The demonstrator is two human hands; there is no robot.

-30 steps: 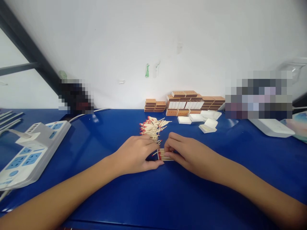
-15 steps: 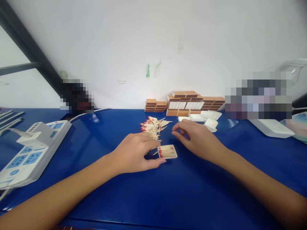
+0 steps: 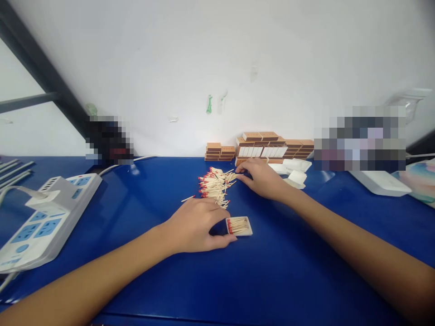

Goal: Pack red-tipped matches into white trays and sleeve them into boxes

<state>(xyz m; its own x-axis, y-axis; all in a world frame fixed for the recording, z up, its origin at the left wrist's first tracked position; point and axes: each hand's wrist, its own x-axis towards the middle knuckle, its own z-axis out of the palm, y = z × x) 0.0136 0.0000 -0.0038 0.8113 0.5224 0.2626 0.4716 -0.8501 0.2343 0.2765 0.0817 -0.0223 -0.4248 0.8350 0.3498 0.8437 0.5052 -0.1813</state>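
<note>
My left hand [image 3: 200,226] grips a small white matchbox tray [image 3: 251,228] between thumb and fingers, at its left end. Inside the tray lie red-tipped matches [image 3: 239,225], their heads toward that hand. Just beyond the hand is a heaped pile of loose matches [image 3: 215,183]. At the pile's right edge my right hand [image 3: 260,177] is open, its fingers curved and a small gap showing between thumb and forefinger; whether they touch a match is unclear. One stray match [image 3: 188,198] lies left of the pile.
Matchboxes stand in a large stack [image 3: 261,149] and a smaller stack [image 3: 219,151] against the wall. White empty trays [image 3: 295,174] lie behind my right forearm. A power strip [image 3: 50,226] is at left, a white object [image 3: 379,182] at right, all on the blue table [image 3: 272,276].
My right hand has moved left to the edge of the match pile. My left hand and the tray sit slightly lower in view. A stray match now shows left of the pile.
</note>
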